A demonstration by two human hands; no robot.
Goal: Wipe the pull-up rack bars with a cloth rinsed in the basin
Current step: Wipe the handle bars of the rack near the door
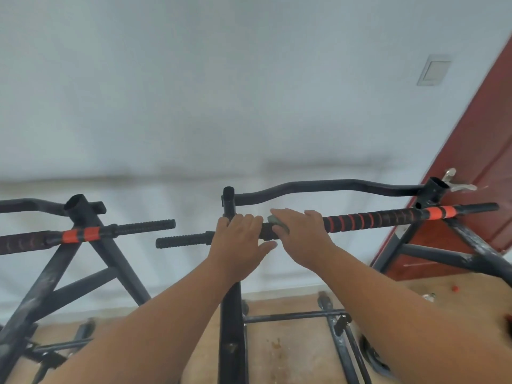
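Where the view begins at its lower edge, two bare forearms are seen reaching up and forward over a tan floor (291,353) marked with small stains, on which the black base tubes (293,317) of the rack are laid. Next, a black upright post (232,328) is recorded at centre, rising to the hands. The left hand (240,239) is laid over the horizontal grip bar (374,218) where it meets the post, fingers curled over the top and thumb spread below, so the bar is gripped. Just beside it, the right hand (299,234) is placed on the same bar, fingers bent over a small grey-green cloth (278,221) that is pressed against the bar; only a corner of the cloth is shown between the fingers. The two hands are nearly touching. Black foam with orange spiral bands and orange tape is listed along the bar to the right; a ribbed black end (180,242) is projected to the left. A second rack frame (77,245), with its own orange-taped bar, is entered at left, apart from the first. Above and behind the hands, a curved black pull-up bar (327,186) is spanned between two open tube tops. Beyond, a white wall (221,92) with a pale switch plate (434,70) is noted, and a red-brown door (476,167) with a metal handle (457,184) at right.
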